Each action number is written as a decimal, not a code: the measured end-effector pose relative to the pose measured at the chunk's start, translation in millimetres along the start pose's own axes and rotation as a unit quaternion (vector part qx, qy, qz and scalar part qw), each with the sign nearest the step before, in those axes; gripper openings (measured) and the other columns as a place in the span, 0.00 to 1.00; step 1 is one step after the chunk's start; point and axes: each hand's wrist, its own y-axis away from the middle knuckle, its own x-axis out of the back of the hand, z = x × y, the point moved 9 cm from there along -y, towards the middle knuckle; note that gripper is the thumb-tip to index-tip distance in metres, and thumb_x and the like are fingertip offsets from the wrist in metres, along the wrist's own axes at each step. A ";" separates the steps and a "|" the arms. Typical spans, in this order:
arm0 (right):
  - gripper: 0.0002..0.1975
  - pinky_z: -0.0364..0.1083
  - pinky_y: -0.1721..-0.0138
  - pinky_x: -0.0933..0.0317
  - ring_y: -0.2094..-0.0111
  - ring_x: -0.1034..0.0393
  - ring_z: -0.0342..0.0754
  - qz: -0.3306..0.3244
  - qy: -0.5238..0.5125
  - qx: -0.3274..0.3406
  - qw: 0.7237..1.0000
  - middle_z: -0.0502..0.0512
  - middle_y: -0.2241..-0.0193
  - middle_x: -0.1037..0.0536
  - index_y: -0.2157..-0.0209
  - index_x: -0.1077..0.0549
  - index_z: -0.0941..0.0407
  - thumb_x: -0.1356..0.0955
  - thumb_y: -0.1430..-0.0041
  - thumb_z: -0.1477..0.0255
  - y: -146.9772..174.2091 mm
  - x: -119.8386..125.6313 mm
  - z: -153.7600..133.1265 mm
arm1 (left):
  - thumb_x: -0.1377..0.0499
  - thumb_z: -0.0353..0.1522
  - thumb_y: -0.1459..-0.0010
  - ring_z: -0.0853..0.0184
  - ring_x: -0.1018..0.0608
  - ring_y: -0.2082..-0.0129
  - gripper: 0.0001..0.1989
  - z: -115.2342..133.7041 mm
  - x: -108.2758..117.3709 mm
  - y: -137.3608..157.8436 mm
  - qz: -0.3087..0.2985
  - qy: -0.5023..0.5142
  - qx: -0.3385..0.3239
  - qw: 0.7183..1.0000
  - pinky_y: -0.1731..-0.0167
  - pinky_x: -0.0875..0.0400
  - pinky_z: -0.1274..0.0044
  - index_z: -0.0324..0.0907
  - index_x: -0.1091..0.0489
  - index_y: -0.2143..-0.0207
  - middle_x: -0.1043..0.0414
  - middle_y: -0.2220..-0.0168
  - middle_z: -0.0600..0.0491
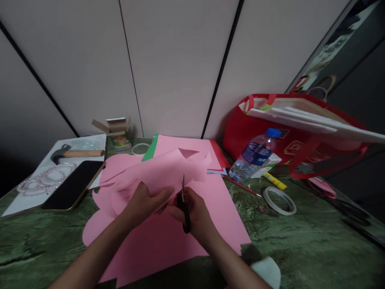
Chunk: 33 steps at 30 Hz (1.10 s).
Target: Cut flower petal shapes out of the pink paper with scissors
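Note:
My left hand (148,204) is closed on the edge of a pink paper sheet (168,168), thumb on top, and keeps it raised and curled. My right hand (194,210) grips black-handled scissors (184,212), whose blade points up against the sheet's near edge. Whether the blades are apart is hard to make out. Beneath both hands lies a larger pink sheet (180,241). Scalloped, rounded pink paper (98,224) spreads to the left.
Left are a black phone (73,184), a hammer (84,153), beaded trim (48,178) and an opened small box (118,138). Right are a water bottle (252,156), a pencil (240,185), a tape roll (279,200), a yellow tube (275,181) and a red bag (240,128).

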 end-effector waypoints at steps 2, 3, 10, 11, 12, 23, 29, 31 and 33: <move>0.12 0.39 0.78 0.46 0.78 0.41 0.40 0.007 -0.009 -0.004 1.000 0.45 0.80 0.33 0.74 0.34 0.56 0.27 0.60 0.71 0.1 0.4 1.1 | 0.45 0.40 0.50 0.75 0.40 0.90 0.21 -2.0 -0.4 -0.5 0.000 -0.002 0.006 1.000 0.87 0.46 0.80 0.40 0.40 0.91 0.44 0.92 0.59; 0.12 0.39 0.79 0.47 0.79 0.42 0.39 0.011 -0.014 -0.007 1.000 0.44 0.81 0.34 0.74 0.33 0.57 0.27 0.60 0.71 0.0 0.6 2.3 | 0.45 0.40 0.50 0.75 0.40 0.90 0.22 -2.4 -1.2 -0.5 -0.002 -0.002 0.009 1.000 0.87 0.46 0.80 0.40 0.41 0.91 0.44 0.92 0.59; 0.11 0.39 0.81 0.45 0.84 0.40 0.39 0.035 -0.027 -0.041 0.998 0.43 0.85 0.33 0.74 0.34 0.57 0.28 0.58 0.69 -0.2 2.7 12.2 | 0.45 0.40 0.49 0.75 0.40 0.89 0.21 -1.0 -4.6 1.0 -0.013 0.022 0.009 1.000 0.88 0.46 0.81 0.40 0.41 0.90 0.43 0.92 0.58; 0.11 0.39 0.81 0.45 0.84 0.40 0.39 0.036 -0.028 -0.039 0.998 0.44 0.84 0.32 0.75 0.34 0.57 0.28 0.58 0.69 -0.2 2.8 11.1 | 0.44 0.39 0.50 0.74 0.39 0.89 0.20 -0.1 -4.7 0.5 -0.013 0.037 0.000 0.999 0.88 0.45 0.80 0.39 0.39 0.89 0.41 0.91 0.57; 0.11 0.39 0.81 0.45 0.84 0.40 0.38 0.034 -0.031 -0.036 0.998 0.44 0.84 0.31 0.75 0.34 0.57 0.28 0.58 0.69 -0.2 2.4 9.4 | 0.44 0.39 0.51 0.73 0.37 0.89 0.18 1.5 -4.4 -0.1 -0.011 0.060 -0.013 0.998 0.88 0.43 0.80 0.39 0.37 0.87 0.39 0.91 0.57; 0.16 0.39 0.79 0.47 0.81 0.42 0.38 -0.018 -0.051 -0.033 0.998 0.44 0.82 0.30 0.69 0.38 0.56 0.28 0.56 0.70 -0.4 -3.8 13.9 | 0.46 0.33 0.49 0.73 0.32 0.88 0.21 15.1 6.3 3.6 0.031 0.046 -0.002 0.998 0.83 0.36 0.82 0.40 0.39 0.94 0.36 0.92 0.57; 0.18 0.38 0.78 0.46 0.81 0.40 0.38 -0.010 -0.074 -0.015 0.997 0.42 0.83 0.29 0.73 0.46 0.53 0.29 0.54 0.71 -1.1 -3.2 5.8 | 0.46 0.39 0.49 0.69 0.29 0.84 0.22 4.2 14.1 3.9 0.056 -0.068 0.007 0.996 0.78 0.34 0.79 0.41 0.39 0.92 0.34 0.90 0.55; 0.18 0.38 0.78 0.45 0.81 0.38 0.38 -0.012 -0.072 -0.009 0.997 0.43 0.82 0.28 0.73 0.46 0.53 0.29 0.53 0.71 -0.8 -4.1 2.0 | 0.47 0.41 0.49 0.68 0.29 0.84 0.23 -1.8 14.8 4.0 0.063 -0.091 0.030 0.993 0.79 0.34 0.78 0.41 0.39 0.92 0.34 0.89 0.54; 0.18 0.39 0.78 0.45 0.81 0.37 0.39 -0.014 -0.069 -0.010 0.997 0.43 0.82 0.28 0.73 0.46 0.53 0.29 0.53 0.71 -0.4 -4.3 1.2 | 0.46 0.42 0.50 0.68 0.29 0.84 0.22 -3.7 16.3 4.8 0.075 -0.096 0.040 0.992 0.81 0.35 0.79 0.42 0.38 0.92 0.33 0.89 0.55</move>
